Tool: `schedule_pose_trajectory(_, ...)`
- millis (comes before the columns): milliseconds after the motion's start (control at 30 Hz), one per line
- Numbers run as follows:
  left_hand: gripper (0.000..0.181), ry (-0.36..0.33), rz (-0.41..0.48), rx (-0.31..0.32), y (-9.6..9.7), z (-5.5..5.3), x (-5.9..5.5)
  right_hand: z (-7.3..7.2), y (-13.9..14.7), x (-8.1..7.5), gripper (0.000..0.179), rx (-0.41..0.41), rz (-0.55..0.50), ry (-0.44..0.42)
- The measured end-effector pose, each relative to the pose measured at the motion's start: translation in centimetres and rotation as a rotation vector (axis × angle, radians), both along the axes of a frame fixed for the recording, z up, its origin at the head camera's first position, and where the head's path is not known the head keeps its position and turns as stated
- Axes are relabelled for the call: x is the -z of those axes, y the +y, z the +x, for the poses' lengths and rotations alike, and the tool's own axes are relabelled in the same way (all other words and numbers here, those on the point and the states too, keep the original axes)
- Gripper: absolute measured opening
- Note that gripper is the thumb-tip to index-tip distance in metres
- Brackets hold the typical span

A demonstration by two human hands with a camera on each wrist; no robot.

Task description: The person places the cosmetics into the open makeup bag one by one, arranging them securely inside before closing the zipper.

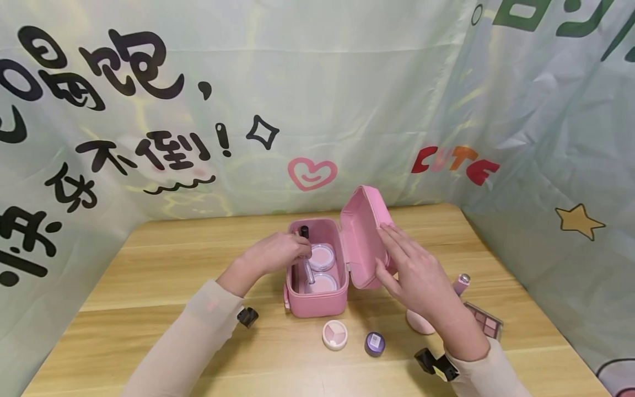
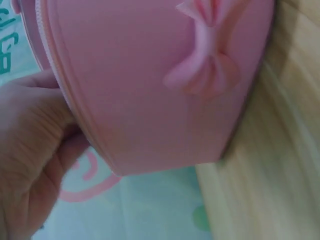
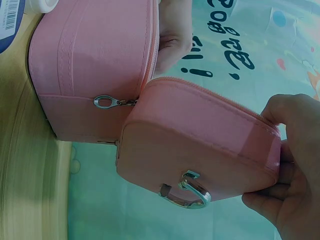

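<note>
A pink zippered cosmetic case point(image 1: 317, 306) stands on the table with its lid point(image 1: 364, 242) swung up to the right. My left hand point(image 1: 278, 252) reaches over the left rim and pinches a slim clear tube point(image 1: 309, 273) with a black end, slanting inside the case. In the left wrist view the fingertips are hidden behind the case wall, which bears a pink bow point(image 2: 207, 55). Two round pink compacts point(image 1: 321, 257) lie inside. My right hand point(image 1: 419, 270) grips the lid's free edge, thumb and fingers on either side point(image 3: 295, 165).
In front of the case lie a round three-part pink pan point(image 1: 334, 334) and a small purple jar point(image 1: 375, 344). Partly behind my right forearm are a pale pink round item point(image 1: 419, 322), a pink tube point(image 1: 461, 284) and an eyeshadow palette point(image 1: 486, 321). A printed cloth point(image 1: 347, 82) hangs behind the table.
</note>
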State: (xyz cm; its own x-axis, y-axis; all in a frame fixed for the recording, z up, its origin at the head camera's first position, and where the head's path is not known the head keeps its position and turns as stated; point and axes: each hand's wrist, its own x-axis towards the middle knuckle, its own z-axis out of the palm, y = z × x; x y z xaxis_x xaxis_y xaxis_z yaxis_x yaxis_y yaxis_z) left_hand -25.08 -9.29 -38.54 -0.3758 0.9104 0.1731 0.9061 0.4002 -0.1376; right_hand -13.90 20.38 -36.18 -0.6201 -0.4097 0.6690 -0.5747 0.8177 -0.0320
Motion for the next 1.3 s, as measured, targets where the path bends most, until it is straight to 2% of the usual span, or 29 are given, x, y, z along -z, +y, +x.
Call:
schedule_pose_trajectory(133, 0.022, -0.019, -0.063, -0.046, 0.2, 0.2, -0.2, 0.1, -0.1, 0.0, 0.057, 0.001, -0.002, -0.011)
schedule_pose_trajectory(333, 0.023, -0.006, -0.073, -0.045, 0.1, 0.5, 0.1, 0.3, -0.2, 0.2, 0.058, 0.006, -0.002, -0.019)
schedule_pose_trajectory(567, 0.015, 0.035, 0.063, -0.061, -0.4, 0.9, 0.6, 0.3, -0.2, 0.3, 0.058, 0.004, -0.002, -0.026)
schedule_pose_trajectory(733, 0.009, 0.094, 0.144, -0.054, -1.1, 1.3, 1.0, 0.3, -0.2, 0.3, 0.058, -0.002, -0.007, -0.017)
schedule_pose_trajectory(867, 0.011, 0.114, 0.199, -0.042, -1.7, 1.7, 1.1, 0.2, -0.3, 0.2, 0.057, -0.009, -0.008, -0.001)
schedule_pose_trajectory(1000, 0.016, 0.080, 0.242, -0.057, -2.4, 2.3, 1.1, 0.1, -0.3, 0.1, 0.056, -0.011, -0.009, 0.007)
schedule_pose_trajectory(1300, 0.035, -0.069, 0.289, -0.196, -3.8, 3.8, 1.2, -0.1, -0.2, 0.0, 0.057, -0.001, -0.006, 0.009)
